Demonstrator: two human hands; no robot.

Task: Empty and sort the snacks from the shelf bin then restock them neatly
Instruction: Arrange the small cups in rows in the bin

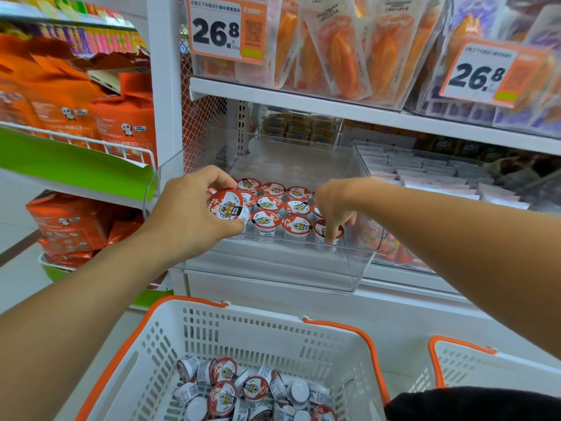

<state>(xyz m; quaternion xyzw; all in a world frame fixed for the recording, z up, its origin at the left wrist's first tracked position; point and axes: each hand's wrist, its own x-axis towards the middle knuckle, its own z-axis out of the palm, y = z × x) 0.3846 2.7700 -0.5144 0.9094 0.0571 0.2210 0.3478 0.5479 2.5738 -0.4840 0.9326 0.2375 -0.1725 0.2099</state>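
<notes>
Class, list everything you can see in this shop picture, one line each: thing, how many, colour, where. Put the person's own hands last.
Clear bin: one, transparent, pulled out from the middle shelf.
Snack cups in bin: about a dozen showing, red-and-white lids, upright in rows at the bin's front.
White basket: one, orange handles, below the bin.
Loose cups: a jumbled pile, same kind, in that basket.
Second basket: one, white and orange, lower right, partly seen.
Price tags: two, orange and white, upper shelf.
Orange bags: several, left rack.
Left hand: grips one cup at the bin's left.
Right hand: fingertips on a front-row cup.
</notes>
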